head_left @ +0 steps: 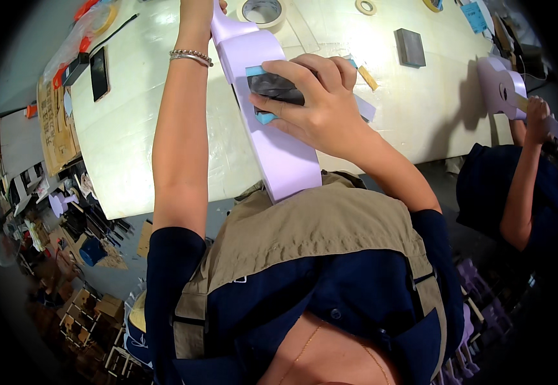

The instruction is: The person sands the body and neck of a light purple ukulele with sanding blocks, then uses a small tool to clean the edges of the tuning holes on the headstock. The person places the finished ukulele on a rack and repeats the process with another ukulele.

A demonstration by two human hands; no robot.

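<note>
A lilac ukulele body (285, 157) is turned on edge, its smooth side facing up. Its lower end rests against my apron (305, 221), and the neck runs out of the picture at the top. My left hand (197, 11), largely cut off by the upper edge, appears closed round the neck, a bit of finger showing beside it. In my right hand (321, 106) is a dark sanding block wrapped in black and blue sheet (272, 88), gripped between thumb and fingers. The block lies against the ukulele's side, and my palm hides its right part.
On the pale table (144, 154) are a wide tape roll (263, 11), a grey block (410, 48), a small tape ring (366, 6) and a phone (100, 74). At right, another person's hand (537, 119) holds a second lilac ukulele (500, 86). Cluttered shelves stand left.
</note>
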